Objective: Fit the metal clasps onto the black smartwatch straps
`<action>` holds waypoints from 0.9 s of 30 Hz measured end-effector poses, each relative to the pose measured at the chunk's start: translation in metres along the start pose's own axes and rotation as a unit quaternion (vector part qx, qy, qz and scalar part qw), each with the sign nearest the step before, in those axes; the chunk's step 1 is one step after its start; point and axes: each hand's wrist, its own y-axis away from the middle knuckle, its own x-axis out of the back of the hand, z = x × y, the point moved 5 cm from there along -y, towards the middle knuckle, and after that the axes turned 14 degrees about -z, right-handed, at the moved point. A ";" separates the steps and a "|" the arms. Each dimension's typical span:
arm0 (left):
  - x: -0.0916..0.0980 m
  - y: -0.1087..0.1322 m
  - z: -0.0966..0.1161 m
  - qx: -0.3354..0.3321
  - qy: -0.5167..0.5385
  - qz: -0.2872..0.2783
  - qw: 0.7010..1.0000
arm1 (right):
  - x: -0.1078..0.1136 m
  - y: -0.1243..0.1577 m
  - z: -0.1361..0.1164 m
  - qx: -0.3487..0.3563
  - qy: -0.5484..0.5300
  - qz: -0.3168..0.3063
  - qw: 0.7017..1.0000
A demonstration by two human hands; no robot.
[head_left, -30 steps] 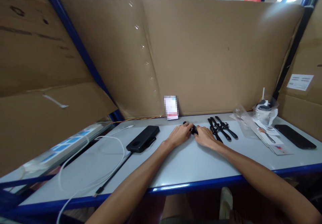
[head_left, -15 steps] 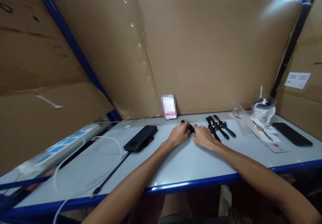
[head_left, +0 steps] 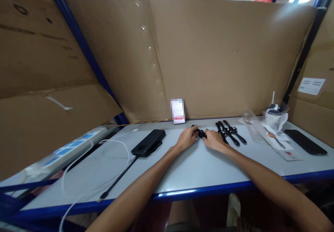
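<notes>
My left hand (head_left: 188, 137) and my right hand (head_left: 213, 140) are close together near the back middle of the table. Between them is a slim black tool (head_left: 201, 133), shaped like a spokeshave with a handle on each side of a thicker middle. The fingers of each hand close around one end, hiding most of the handles. Just right of my right hand lie several similar black tools (head_left: 231, 133), side by side at a slant, with small fittings at their middles. My right hand partly covers the nearest one.
A black power bank (head_left: 148, 143) and white cable (head_left: 122, 143) lie left on the table (head_left: 193, 176). A power strip (head_left: 68, 150) runs along the left side. Clear packaging with printed cards (head_left: 280, 143), a lidded cup (head_left: 273, 112) and a black phone (head_left: 305, 141) are right. Cardboard (head_left: 203, 58) stands behind.
The black tool has turned between my hands, and its middle part shows more now. My fingers have shifted slightly on its ends. The whole view has moved a little.
</notes>
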 end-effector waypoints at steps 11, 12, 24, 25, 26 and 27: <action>-0.008 -0.010 -0.010 -0.014 0.147 -0.044 0.988 | 0.004 0.002 0.002 0.025 0.030 -0.010 0.999; -0.007 -0.009 -0.009 -0.013 0.132 -0.038 0.990 | 0.003 0.002 0.002 0.031 0.028 -0.012 0.999; -0.006 0.001 0.004 -0.026 0.012 -0.021 0.999 | 0.000 0.004 -0.003 0.062 0.045 -0.003 0.997; -0.006 0.001 0.005 -0.034 0.003 -0.022 0.999 | 0.000 0.004 -0.004 0.064 0.046 -0.004 0.997; -0.006 0.001 0.005 -0.039 -0.006 -0.023 0.999 | 0.000 0.004 -0.004 0.066 0.046 -0.003 0.997; -0.006 0.001 0.005 -0.041 -0.010 -0.024 0.999 | -0.001 0.004 -0.004 0.066 0.047 -0.003 0.997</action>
